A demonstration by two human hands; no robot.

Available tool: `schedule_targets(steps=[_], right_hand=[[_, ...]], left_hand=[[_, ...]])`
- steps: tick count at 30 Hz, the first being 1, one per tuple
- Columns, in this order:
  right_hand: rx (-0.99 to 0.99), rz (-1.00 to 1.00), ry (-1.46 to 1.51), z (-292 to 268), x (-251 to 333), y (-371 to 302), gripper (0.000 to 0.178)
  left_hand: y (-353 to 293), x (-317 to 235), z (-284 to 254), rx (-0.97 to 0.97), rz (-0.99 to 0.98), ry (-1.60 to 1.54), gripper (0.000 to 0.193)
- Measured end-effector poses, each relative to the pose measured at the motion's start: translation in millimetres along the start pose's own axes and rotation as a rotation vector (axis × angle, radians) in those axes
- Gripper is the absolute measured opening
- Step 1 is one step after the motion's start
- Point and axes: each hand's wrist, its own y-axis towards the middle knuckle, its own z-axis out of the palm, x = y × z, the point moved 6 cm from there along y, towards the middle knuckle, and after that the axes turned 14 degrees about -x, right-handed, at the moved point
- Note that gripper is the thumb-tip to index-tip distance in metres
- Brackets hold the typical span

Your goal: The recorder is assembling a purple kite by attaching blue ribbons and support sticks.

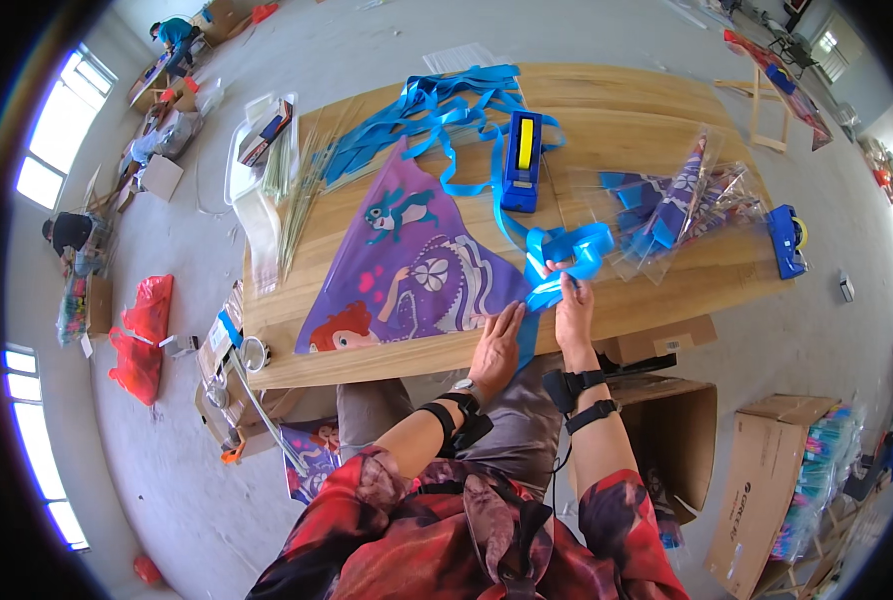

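A purple printed triangular sheet (392,270), kite-like in shape, lies on the wooden table (627,120) in front of me. My left hand (499,348) rests at its lower right corner, fingers stretched out flat by a strip of blue ribbon. Just to the right, my right hand (574,312) is closed on looped blue ribbon (589,250), which rises above the fingers. From there the ribbon runs back to a tangled blue heap (417,105) at the far side. Behind my hands stands a blue tape dispenser (522,165) with a yellow roll.
Plastic-wrapped printed pieces (682,200) and another blue dispenser (788,242) lie at the right. Thin sticks (302,195) and a white tray (239,160) are at the left. An open carton (692,440) stands below the table edge. Red bags (142,345) lie on the floor.
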Motion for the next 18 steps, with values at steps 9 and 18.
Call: schedule_targets(steps=[9,18], right_hand=[[-0.037,0.111,0.451,-18.4,31.1,20.6,0.043],[0.123,0.262,0.825,-18.7,66.0,23.4,0.030]], left_hand=[[1.2,-2.9,0.3,-0.014,0.001,0.006,0.064],[-0.6,-1.9,0.4,-0.014,0.008,0.000,0.061]])
